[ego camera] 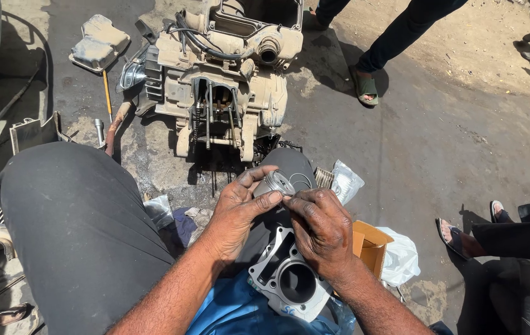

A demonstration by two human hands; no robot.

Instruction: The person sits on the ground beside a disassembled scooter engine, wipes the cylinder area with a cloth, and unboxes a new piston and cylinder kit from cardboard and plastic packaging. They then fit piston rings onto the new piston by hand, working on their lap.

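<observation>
My left hand point(240, 208) grips a small silver piston point(275, 183) between thumb and fingers, held above my knee. The fingertips of my right hand point(322, 226) press at the piston's rim, where a thin ring point(302, 180) shows beside it. A grey cylinder block point(290, 276) with a round bore rests on my lap under my right wrist, over blue cloth point(234, 313). A dirty engine crankcase point(224, 80) with exposed studs and chain stands on the ground just ahead.
An engine cover point(98, 44) and a screwdriver point(107, 93) lie at the upper left. An open cardboard box point(370, 245) and plastic bags point(345, 182) sit right of my knee. Other people's sandalled feet point(365, 87) stand behind the engine and at the right point(457, 236).
</observation>
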